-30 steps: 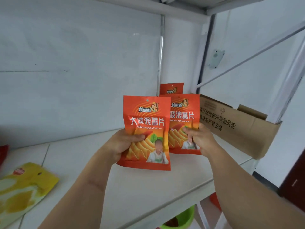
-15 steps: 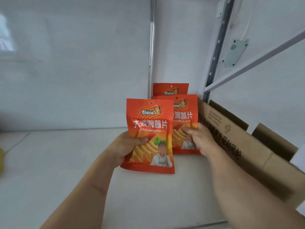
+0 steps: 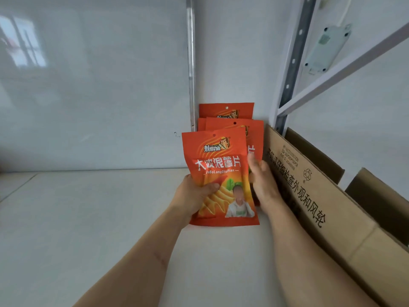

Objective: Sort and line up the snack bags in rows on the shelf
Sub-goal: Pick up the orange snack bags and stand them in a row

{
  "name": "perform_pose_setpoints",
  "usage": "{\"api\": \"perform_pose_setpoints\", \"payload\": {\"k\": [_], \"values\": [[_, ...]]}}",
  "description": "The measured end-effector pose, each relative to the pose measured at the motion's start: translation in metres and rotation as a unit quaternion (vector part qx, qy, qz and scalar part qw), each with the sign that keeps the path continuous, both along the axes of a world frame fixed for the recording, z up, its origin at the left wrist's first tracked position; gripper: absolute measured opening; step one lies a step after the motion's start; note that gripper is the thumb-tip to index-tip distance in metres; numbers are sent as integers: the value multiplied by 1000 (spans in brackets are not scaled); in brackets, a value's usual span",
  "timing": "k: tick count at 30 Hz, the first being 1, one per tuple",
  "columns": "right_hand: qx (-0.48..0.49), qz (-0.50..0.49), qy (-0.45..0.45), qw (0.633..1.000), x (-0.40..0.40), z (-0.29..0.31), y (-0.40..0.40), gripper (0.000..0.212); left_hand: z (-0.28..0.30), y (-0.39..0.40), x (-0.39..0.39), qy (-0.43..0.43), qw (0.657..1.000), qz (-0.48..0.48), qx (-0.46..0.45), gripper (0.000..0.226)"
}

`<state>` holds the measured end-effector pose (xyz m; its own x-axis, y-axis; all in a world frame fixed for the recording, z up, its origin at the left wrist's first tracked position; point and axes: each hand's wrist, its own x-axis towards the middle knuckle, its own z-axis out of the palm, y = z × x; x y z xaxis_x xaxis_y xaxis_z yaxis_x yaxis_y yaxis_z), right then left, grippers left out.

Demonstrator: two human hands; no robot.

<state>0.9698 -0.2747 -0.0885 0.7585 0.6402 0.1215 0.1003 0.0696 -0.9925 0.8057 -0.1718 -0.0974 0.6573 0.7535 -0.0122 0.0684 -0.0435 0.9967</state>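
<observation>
White shelf board [image 3: 110, 218] and pale back wall frame the scene. Left hand [image 3: 194, 196]: thumb and fingers curled round the lower left edge of the front snack bag [image 3: 219, 173], held upright with its base at the board. Right hand [image 3: 263, 182]: fingers reach behind that bag, touching the row of bags [image 3: 243, 127] standing against the wall; its grip cannot be told. Risk: the upright bags are limp and may topple forward or fan sideways if the right hand lets go too soon. Count: four orange bags visible, one cardboard box [image 3: 332, 207] just beside them on the right.
</observation>
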Motion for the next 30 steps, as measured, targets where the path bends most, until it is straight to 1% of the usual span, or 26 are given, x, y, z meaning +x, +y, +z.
{"api": "perform_pose_setpoints", "payload": {"k": [4,6,9,11,12,14,15,21,24,28,30], "values": [[7,25,-22,999,2,-3,0,54,2,-7,18,10,999,16,33,31],[27,19,-24,999,8,-6,3,48,2,-8,23,9,999,23,41,29],[33,15,-26,999,14,-10,9,44,1,-6,21,4,999,21,35,40],[34,14,-25,999,17,-14,13,39,0,-4,15,11,999,-16,47,50],[35,12,-21,999,19,-16,15,38,-2,-3,12,23,998,-37,53,60],[39,3,-20,999,20,-17,17,38,-2,-4,7,55,995,-60,66,77],[43,-2,-21,999,20,-17,18,39,-3,-5,7,70,993,-62,75,78],[39,-29,-37,998,23,-17,23,41,0,-6,13,112,986,-29,123,66],[21,-40,-50,998,23,-19,25,45,-2,-7,17,124,982,-5,142,68],[-10,-67,-63,996,21,-16,26,43,-1,-14,16,129,978,26,160,72],[-35,-101,-78,991,17,-13,25,50,1,-19,14,134,976,39,168,77]]}}
